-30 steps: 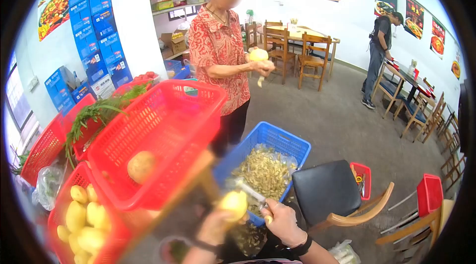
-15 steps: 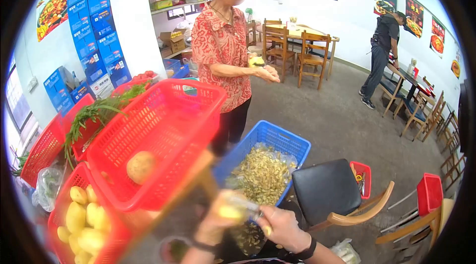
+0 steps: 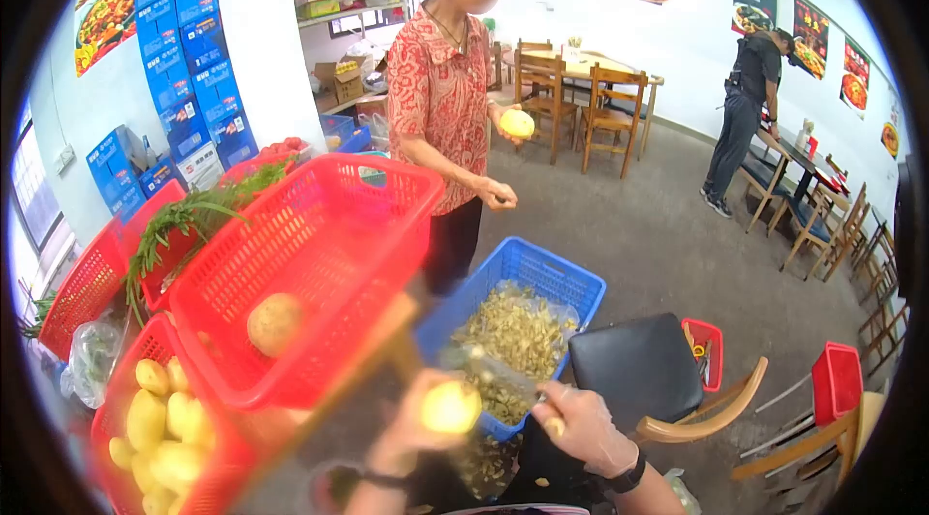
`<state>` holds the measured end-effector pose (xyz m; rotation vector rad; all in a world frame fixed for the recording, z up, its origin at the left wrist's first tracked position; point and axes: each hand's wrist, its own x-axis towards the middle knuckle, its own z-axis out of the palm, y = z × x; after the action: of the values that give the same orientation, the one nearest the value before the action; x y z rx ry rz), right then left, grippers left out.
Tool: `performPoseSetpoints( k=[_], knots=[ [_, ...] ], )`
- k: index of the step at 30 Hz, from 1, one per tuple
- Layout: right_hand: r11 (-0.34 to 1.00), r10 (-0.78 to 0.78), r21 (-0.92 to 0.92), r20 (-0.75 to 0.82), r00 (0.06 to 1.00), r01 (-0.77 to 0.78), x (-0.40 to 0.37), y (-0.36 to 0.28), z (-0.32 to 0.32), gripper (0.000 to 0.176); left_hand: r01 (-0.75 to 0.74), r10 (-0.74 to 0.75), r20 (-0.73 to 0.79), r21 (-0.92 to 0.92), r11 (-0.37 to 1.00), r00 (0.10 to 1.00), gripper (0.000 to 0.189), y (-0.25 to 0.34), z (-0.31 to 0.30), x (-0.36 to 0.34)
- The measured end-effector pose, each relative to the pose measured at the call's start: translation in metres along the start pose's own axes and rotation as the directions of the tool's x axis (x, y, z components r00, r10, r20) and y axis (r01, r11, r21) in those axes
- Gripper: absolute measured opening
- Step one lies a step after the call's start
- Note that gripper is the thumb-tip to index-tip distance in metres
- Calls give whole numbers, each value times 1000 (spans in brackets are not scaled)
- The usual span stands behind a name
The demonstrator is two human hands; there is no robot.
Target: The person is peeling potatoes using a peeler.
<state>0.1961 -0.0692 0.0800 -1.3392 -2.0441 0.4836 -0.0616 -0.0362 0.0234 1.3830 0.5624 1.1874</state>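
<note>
Left hand: grip closed around a peeled potato, held near the blue crate of peelings. Right hand: grip pinching a blurred metal tool by its handle; blade over the peelings, apart from the potato.

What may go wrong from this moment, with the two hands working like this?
The bladed tool in the right hand extends close to the left hand, so a slip might cut its fingers. The peeled potato looks smooth and may slide from the left hand, perhaps falling into the peelings in the blue crate.
</note>
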Motion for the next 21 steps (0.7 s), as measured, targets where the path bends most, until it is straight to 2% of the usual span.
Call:
performPoseSetpoints(
  k=[1, 2, 3, 5, 7, 9, 10, 11, 13, 15, 17, 18, 19, 21],
  knots=[
    [993, -87, 89, 40, 995, 83, -1, -9, 0, 23, 34, -34, -3, -55, 998, 999, 80, 9, 6, 1],
    [1000, -16, 8, 206, 978, 14, 0, -17, -1, 22, 60, -60, 1, -108, 992, 998, 80, 13, 8, 3],
    [1000, -12, 10, 201, 979, 10, 2, -12, 1, 22, 64, -63, 7, -106, 992, 998, 80, 12, 6, 3],
    [960, 218, -214, 161, 963, -181, 10, 4, 3, 24, 129, -130, -20, -32, 991, 991, 79, 7, 3, 2],
    [947, 258, -230, 120, 959, -226, 11, 4, -2, 23, 123, -124, -32, -29, 992, 992, 80, 8, 4, 2],
    [999, 7, -54, 41, 999, -5, 2, 0, 2, 19, 131, -132, -50, -30, 991, 990, 82, 9, 6, 0],
    [997, -49, -44, 142, 989, 56, 0, -14, -2, 19, 140, -143, -46, -68, 988, 989, 82, 10, 6, 0],
    [998, -46, -40, 141, 989, 53, 4, -10, -1, 19, 149, -153, -39, -103, 983, 987, 82, 11, 6, 0],
    [927, 194, -349, 133, 972, -137, 10, 4, 0, 24, 138, -140, -21, -72, 988, 990, 81, 7, 2, -3],
    [940, 171, -310, 68, 983, -142, 11, 3, -11, 23, 101, -102, -5, -43, 994, 995, 80, 5, 0, 6],
    [998, -69, 3, 91, 994, 69, -2, -15, -12, 19, 159, -164, -46, -100, 982, 985, 79, 10, 6, 0],
    [998, -66, 3, 86, 994, 66, -1, -12, -10, 19, 178, -179, -23, -45, 983, 984, 80, 16, 8, 3],
    [994, -9, -109, 98, 995, 20, 1, -4, -5, 19, 179, -180, -18, -43, 983, 983, 80, 12, 4, 4],
    [941, 100, -335, 109, 989, -58, 6, 10, 1, 21, 62, -69, 73, 87, 994, 995, 85, 1, -5, 4]
  ],
)
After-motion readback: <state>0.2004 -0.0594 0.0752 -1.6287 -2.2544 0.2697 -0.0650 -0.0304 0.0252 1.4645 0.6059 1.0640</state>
